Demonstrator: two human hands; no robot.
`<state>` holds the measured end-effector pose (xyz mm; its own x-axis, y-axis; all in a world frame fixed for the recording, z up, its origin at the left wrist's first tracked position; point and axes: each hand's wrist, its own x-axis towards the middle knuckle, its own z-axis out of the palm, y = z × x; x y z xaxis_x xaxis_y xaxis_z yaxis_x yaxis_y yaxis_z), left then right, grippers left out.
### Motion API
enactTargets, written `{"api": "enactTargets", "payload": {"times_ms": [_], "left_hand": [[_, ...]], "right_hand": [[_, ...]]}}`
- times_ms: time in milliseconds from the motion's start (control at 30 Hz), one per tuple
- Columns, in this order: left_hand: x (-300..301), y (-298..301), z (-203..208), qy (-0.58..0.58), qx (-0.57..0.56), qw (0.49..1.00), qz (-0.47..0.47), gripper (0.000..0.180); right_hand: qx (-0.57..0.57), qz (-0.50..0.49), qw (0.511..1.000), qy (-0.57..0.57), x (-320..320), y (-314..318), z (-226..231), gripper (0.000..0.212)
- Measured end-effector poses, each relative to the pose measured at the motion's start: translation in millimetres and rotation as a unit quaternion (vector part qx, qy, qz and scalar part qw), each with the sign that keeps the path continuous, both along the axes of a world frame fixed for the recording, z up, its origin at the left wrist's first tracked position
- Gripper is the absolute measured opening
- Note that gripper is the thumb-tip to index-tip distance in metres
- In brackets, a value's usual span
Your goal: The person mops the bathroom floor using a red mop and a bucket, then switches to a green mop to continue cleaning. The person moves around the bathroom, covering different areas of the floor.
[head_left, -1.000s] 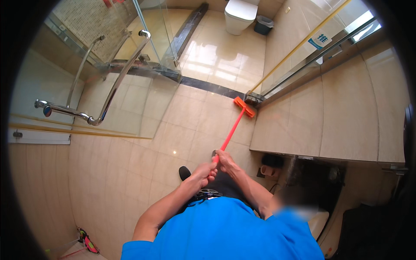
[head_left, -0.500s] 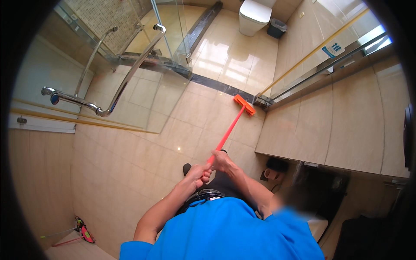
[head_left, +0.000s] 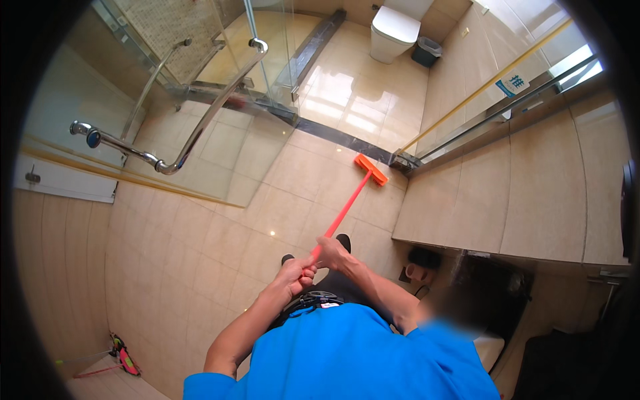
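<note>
Beige tiles cover the floor, crossed by a dark stone strip. Toward the floor's far edge, bright reflections gleam before a white toilet and dark bin. A glass door overhangs its left side; a beige tiled wall lines the right.

Before me, on the floor, I had a brush head just short of the threshold strip. Its handle ran back to my left hand, with my right hand farther forward along it. Beyond the strip I saw a toilet, a bin just right of it. A glass door stood left of me, a tiled wall right.
</note>
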<state>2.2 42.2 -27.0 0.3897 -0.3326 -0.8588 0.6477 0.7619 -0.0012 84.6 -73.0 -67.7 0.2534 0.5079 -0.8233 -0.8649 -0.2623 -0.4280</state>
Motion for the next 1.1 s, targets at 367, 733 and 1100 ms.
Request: {"api": "enactTargets", "payload": {"times_ms": [367,733,1100], "left_hand": [[-25.3,32.4,-7.0,0.011,-0.024,1.000,0.015,0.018],[40.8,11.2,-13.4,0.020,0.007,1.000,-0.002,0.017],[70.1,-3.1,-10.4,0.011,0.014,0.999,0.048,0.014]], "right_hand": [[-0.023,-0.086,0.993,0.083,-26.0,35.8,-10.3,0.031],[-0.014,-0.044,0.994,0.097,48.0,13.7,-16.3,0.033],[-0.063,-0.053,0.990,0.112,90.4,-1.2,-62.9,0.024]]}}
